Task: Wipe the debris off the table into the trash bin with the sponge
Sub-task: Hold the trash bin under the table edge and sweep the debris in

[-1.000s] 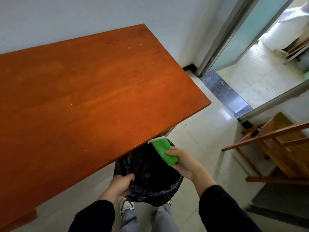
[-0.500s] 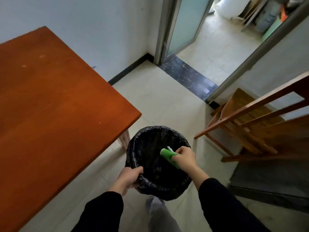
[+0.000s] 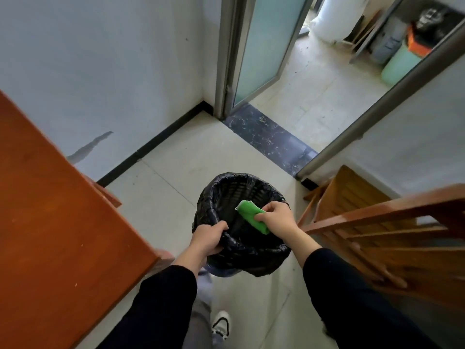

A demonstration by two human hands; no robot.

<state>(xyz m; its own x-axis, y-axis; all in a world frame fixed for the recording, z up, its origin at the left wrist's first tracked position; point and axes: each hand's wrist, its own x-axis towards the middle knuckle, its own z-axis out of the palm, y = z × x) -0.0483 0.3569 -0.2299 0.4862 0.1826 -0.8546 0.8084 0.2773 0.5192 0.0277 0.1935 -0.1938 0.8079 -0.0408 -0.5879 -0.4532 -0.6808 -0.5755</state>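
While left hand [image 3: 210, 236] grips bin [image 3: 241, 187], right hand [image 3: 278, 219] holds sponge [image 3: 251, 216]

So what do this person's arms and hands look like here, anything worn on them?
Both hands, the left hand and the right hand, are bare: no gloves, rings or watch visible. Each arm wears a plain black long sleeve that ends short of the wrist, leaving part of the forearm uncovered. No logos or markings show on the sleeves.
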